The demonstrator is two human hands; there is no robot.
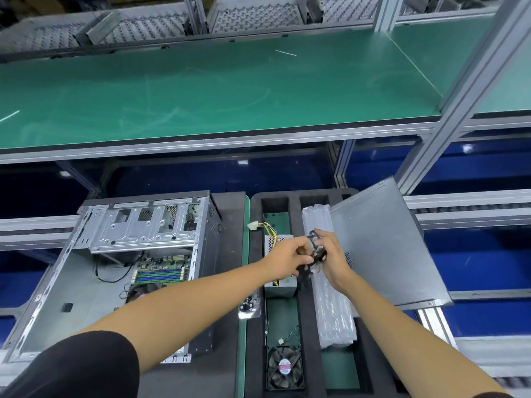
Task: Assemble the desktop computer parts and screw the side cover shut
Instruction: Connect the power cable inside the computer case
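Both hands, left hand [290,255] and right hand [333,258], grip black cable bundle [314,254] between them.

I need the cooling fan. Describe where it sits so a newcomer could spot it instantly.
Start at the black foam parts tray right of the open grey computer case. Follow its middle channel toward the near edge, past the grey metal power supply box. The square black cooling fan lies flat there, alone in having round blades and a red-and-white hub sticker.
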